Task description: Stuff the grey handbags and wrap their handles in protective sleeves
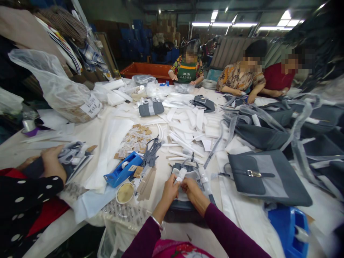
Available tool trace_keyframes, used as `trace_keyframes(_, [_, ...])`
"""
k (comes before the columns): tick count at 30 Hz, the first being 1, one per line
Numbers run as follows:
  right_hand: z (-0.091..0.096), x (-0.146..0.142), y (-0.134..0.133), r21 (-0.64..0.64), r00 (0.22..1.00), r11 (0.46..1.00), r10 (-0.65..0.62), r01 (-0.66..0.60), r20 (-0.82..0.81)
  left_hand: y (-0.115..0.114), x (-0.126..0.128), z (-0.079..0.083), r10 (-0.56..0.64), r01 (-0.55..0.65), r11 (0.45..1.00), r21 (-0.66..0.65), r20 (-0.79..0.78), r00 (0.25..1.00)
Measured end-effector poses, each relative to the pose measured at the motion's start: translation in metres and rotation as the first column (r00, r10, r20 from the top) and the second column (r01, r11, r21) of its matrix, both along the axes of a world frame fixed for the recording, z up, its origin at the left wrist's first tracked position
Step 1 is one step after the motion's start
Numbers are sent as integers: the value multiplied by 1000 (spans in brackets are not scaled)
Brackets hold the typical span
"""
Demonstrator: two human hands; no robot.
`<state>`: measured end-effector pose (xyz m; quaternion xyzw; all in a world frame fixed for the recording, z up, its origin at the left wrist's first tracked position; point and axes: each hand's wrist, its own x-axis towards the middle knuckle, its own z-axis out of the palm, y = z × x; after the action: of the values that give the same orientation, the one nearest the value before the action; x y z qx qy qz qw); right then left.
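Head view, left hand (171, 188): fingers closed, pinching white wrap (181, 175).
Right hand (194, 192): fingers curled close by; hold cannot be told.
Dark bag (182, 205): on the table (160, 179), beneath both hands.
Blue tape dispenser (118, 175): left of bag.

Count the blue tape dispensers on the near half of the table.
2: one dispenser beside the round yellowish item, left of the left hand; another dispenser at lower right, on the near side of the buckled bag. Others may be hidden.
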<state>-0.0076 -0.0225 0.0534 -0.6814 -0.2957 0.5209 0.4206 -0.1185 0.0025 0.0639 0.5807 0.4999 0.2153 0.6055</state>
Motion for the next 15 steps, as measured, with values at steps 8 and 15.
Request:
trace_keyframes(8, [20,11,-8,-3,992,993,-115,115,60,4,-8,1,37,24,970,-243,245,969])
trace_keyframes(15, [28,127,-96,142,840,952,-307,272,448,8,-60,-4,242,-244,968,-56,-51,969])
